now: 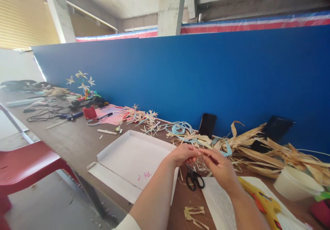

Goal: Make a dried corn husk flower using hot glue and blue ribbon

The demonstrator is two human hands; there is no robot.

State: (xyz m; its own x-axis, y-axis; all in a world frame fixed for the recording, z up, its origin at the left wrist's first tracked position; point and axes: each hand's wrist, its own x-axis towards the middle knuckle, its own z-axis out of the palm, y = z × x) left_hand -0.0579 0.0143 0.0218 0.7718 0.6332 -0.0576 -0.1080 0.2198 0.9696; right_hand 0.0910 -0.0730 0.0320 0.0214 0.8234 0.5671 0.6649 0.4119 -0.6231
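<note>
Husk scraps (194, 215): nearest you, on the brown surface (187, 198).
Glue gun (264, 200): to your right, over white paper.
Scissors (191, 182): just nearer than your hands, right of the white tray (121, 158).
Left hand (182, 154): your fingers pinch nearly closed, meeting the right's.
Right hand (221, 164): likewise; you may hold something tiny, I can't tell.
Pale flowers (152, 118): farther, left.

Two hands (184, 153), one pair of scissors (195, 176)

On our long brown table (77, 138) we see a shallow white cardboard tray (126, 154) and black-handled scissors (194, 176) at lower centre, papery tan husks (247, 143) lower right, a red cylindrical spool (89, 112) centre left.
</note>
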